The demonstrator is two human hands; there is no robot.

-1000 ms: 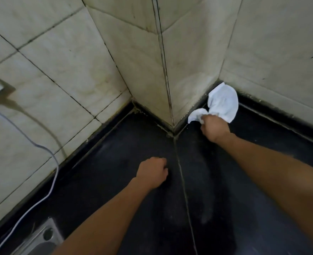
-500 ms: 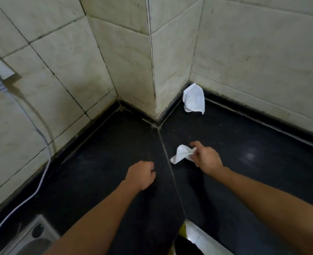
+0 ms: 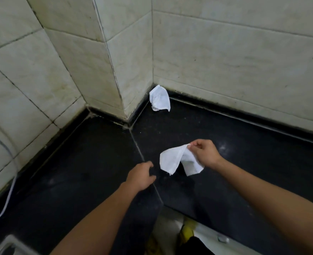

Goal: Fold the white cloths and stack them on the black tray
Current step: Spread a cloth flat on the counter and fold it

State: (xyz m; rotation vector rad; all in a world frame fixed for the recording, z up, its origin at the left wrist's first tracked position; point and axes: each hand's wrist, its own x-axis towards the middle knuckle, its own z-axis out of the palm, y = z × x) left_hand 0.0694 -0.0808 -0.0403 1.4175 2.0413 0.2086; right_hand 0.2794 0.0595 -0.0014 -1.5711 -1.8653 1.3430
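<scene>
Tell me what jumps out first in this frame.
The right hand pinches a white cloth by one edge above the black counter, centre frame. A second cloth lies crumpled in the far wall corner. The left hand, holding nothing, is just left of the white cloth.

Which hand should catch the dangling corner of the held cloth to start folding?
Left. The left hand is free, beside the hanging edge of the cloth; the right hand pinches its top corner.
</scene>
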